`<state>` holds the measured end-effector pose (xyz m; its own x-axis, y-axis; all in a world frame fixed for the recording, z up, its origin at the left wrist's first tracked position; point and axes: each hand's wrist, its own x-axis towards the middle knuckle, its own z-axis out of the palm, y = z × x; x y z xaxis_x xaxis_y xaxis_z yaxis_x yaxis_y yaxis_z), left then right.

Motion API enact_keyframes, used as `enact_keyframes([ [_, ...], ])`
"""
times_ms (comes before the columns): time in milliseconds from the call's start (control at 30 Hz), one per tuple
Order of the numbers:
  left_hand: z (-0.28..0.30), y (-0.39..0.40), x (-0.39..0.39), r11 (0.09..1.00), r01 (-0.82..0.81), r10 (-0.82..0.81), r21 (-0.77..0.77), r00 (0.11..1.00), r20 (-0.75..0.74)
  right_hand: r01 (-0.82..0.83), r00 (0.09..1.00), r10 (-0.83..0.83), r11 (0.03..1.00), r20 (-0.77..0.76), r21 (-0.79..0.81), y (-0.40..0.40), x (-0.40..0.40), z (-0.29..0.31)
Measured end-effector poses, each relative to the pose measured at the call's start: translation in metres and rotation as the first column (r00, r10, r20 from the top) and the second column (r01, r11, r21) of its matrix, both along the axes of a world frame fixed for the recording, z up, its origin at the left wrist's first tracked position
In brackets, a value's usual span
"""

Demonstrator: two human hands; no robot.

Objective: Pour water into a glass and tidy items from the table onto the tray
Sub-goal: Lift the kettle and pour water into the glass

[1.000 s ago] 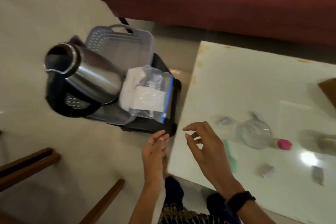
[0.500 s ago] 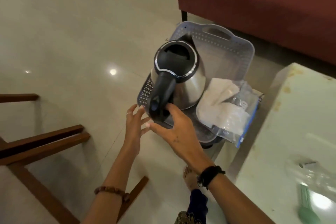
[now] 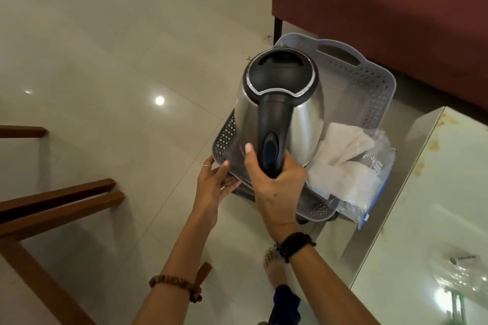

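Observation:
A steel kettle (image 3: 301,119) with a black lid and black handle stands in a grey perforated tray (image 3: 383,76) on the floor. My right hand (image 3: 274,179) grips the lower end of the kettle's handle, thumb up along its left side. My left hand (image 3: 214,185) touches the tray's near left corner with straight fingers. A clear zip bag (image 3: 369,182) holding white paper lies in the tray to the right of the kettle and hangs over its edge. A clear plastic item (image 3: 459,277) lies on the white table (image 3: 443,192) at the lower right.
A dark red sofa (image 3: 383,8) stands behind the tray. Wooden chair legs (image 3: 52,206) cross the left side. My bare foot (image 3: 274,269) is on the glossy tiled floor between the chair and the table.
The view has swung left and down from the table to the tray. My right hand reached the kettle's handle and closed round it. My left hand came onto the tray's corner.

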<state>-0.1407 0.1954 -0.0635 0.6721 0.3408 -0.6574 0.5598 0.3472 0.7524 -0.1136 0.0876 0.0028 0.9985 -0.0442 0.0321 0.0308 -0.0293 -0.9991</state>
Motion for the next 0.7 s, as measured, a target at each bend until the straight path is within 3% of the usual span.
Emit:
enact_keyframes([
  [233, 0.002, -0.006, 0.001, 0.989, -0.105, 0.107, 0.105, 0.994, -0.017, -0.082, 0.990, 0.087, 0.995, 0.108, -0.053, -0.030, -0.019, 0.020],
  [333, 0.006, -0.021, -0.002, 0.961, -0.151, 0.157, 0.232, 0.988, -0.009, -0.125, 0.978, 0.133, 0.990, 0.160, -0.060, -0.055, -0.029, 0.040],
  [433, 0.017, -0.044, -0.011, 0.902, -0.155, 0.174, 0.402, 0.985, -0.010, -0.101, 0.988, 0.099, 0.995, 0.116, 0.015, -0.088, -0.047, 0.061],
  [567, 0.040, -0.091, -0.032, 0.816, -0.107, 0.077, 0.568, 0.994, 0.078, -0.033, 0.999, 0.031, 0.997, 0.039, 0.065, -0.145, -0.073, 0.088],
  [700, 0.059, -0.155, -0.066, 0.770, -0.027, -0.100, 0.637, 0.981, 0.164, 0.009, 1.000, -0.007, 0.997, -0.027, 0.083, -0.217, -0.106, 0.114],
])
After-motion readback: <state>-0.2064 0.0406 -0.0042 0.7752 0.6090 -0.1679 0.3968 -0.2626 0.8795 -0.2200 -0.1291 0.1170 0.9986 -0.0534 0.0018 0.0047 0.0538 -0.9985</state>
